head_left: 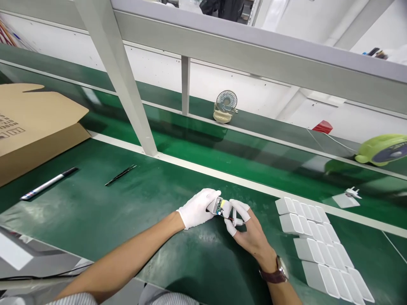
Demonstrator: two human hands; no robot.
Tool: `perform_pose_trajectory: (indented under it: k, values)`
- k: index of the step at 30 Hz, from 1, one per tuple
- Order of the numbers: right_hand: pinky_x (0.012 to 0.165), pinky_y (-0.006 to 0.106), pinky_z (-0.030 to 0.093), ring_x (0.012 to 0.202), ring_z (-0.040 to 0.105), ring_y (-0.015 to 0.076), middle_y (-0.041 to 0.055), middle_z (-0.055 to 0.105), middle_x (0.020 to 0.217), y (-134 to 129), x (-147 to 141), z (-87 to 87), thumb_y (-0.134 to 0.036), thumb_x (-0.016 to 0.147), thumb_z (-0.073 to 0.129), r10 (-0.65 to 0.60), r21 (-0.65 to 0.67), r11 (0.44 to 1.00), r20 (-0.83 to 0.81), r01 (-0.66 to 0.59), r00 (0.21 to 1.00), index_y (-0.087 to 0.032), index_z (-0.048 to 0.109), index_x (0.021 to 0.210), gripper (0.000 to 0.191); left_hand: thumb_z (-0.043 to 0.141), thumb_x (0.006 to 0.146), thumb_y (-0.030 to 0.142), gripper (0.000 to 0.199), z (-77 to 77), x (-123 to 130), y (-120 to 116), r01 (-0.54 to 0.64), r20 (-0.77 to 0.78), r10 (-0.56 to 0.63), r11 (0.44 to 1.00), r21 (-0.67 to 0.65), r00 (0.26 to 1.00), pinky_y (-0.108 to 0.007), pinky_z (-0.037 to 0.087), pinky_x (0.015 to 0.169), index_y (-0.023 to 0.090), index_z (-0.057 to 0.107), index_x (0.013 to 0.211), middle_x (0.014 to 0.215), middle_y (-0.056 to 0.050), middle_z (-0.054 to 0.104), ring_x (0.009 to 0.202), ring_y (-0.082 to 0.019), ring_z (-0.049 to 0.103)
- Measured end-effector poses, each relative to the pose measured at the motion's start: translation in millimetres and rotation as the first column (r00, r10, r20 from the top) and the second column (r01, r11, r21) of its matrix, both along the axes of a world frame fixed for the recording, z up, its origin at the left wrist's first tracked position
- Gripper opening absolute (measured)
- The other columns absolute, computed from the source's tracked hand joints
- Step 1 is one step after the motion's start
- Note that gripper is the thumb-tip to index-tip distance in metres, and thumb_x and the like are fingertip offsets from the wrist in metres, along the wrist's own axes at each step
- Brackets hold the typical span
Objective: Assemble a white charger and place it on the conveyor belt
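At the middle of the green worktop (pixel 104 212), the left hand (pixel 197 209), in a white fabric glove, pinches a small white part (pixel 218 205) whose open face shows coloured components. The right hand (pixel 246 228), bare but for white finger cots, closes its fingertips on the part's other end, a thin red-tipped tool lying across them. At 3 o'clock, just beside the right hand, smooth white rectangular casings (pixel 321 248) lie in tight rows. At 9 o'clock the matte, scuffed mat lies open as far as a black marker (pixel 47 184) and slim tweezers (pixel 121 174). A pale strip (pixel 222 176) bounds the worktop at 12 o'clock; a cardboard box (pixel 34 127) sits at 10 o'clock.
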State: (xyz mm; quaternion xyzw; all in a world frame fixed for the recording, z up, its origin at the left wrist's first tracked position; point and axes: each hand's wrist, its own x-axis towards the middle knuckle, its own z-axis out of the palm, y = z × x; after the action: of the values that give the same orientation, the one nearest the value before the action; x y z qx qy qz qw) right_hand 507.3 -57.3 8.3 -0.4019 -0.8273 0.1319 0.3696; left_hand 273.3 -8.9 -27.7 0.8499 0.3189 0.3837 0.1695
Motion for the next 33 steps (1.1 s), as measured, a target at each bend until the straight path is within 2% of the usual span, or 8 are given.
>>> perform_pose_trajectory:
  k: [12,18,24,33]
  values:
    - [0.093,0.050,0.057,0.117,0.060,0.0302,0.0162,0.058,0.132,-1.2,-4.4,-0.9,-0.016,0.091,0.060,-0.048,0.096,0.995,0.119,0.037,0.992,-0.024,0.032,0.152,0.068,0.063,0.077,0.006,0.081,2.8,1.8,-3.1,0.009,-0.044,-0.012,0.998,-0.067,0.999,-0.049,0.051,0.102,0.027,0.030,0.148,0.127,-0.013,0.055,0.124,-0.027,0.053]
    - [0.091,0.050,0.058,0.116,0.060,0.0304,0.0159,0.058,0.130,-2.1,-5.1,2.8,-0.016,0.091,0.060,-0.061,0.089,0.995,0.123,0.050,0.991,-0.025,0.032,0.152,0.068,0.065,0.077,0.007,0.074,3.5,2.2,-3.4,0.000,-0.079,-0.012,0.989,-0.146,0.997,-0.047,0.050,0.103,0.024,0.037,0.143,0.129,-0.014,0.054,0.125,-0.028,0.052]
    - [0.092,0.050,0.058,0.119,0.058,0.0307,0.0170,0.056,0.135,-1.5,-2.5,-3.2,-0.014,0.091,0.059,-0.049,0.080,0.996,0.154,0.037,0.987,-0.024,0.029,0.154,0.070,0.064,0.075,0.005,0.068,6.3,2.7,-3.3,0.000,-0.079,-0.018,0.975,-0.222,0.997,-0.046,0.050,0.104,0.022,0.043,0.137,0.128,-0.013,0.055,0.125,-0.028,0.052]
    - [0.097,0.052,0.055,0.124,0.057,0.0311,0.0160,0.056,0.137,-0.5,-0.3,-1.3,-0.013,0.091,0.059,-0.020,0.097,0.995,0.136,0.007,0.990,-0.026,0.026,0.155,0.073,0.066,0.076,0.008,0.061,10.2,5.2,-2.5,-0.002,-0.055,-0.009,0.977,-0.211,0.998,-0.048,0.049,0.106,0.023,0.048,0.132,0.126,-0.012,0.058,0.123,-0.029,0.055]
